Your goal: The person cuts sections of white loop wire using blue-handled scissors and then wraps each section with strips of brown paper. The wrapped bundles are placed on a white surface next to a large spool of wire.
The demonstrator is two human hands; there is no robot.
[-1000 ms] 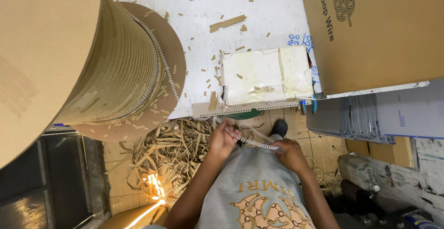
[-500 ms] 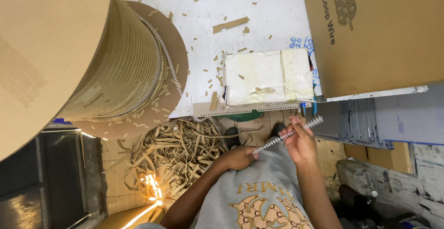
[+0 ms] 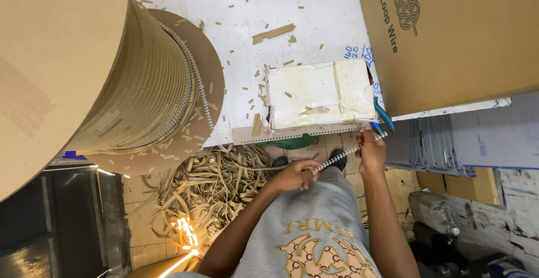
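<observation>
A short length of silver double-loop binding wire (image 3: 349, 151) stretches between my two hands below the table edge. My left hand (image 3: 296, 174) pinches its lower left end over my lap. My right hand (image 3: 370, 150) grips the upper right end, close to the table's front edge. A big cardboard spool (image 3: 147, 90) wound with the same wire stands on the white table (image 3: 314, 14) at the left. A taped white block (image 3: 320, 94) sits at the table's front edge, just above my hands.
A large brown cardboard box (image 3: 455, 36) fills the upper right. A stack of grey sheets (image 3: 432, 149) lies to the right of my right hand. A pile of tan paper strips (image 3: 208, 188) covers the tiled floor. Paper scraps dot the table.
My hands, close together on the wire a second ago, have drawn apart. The right hand rose toward the table edge and the left dropped to my lap, pulling the wire straight.
</observation>
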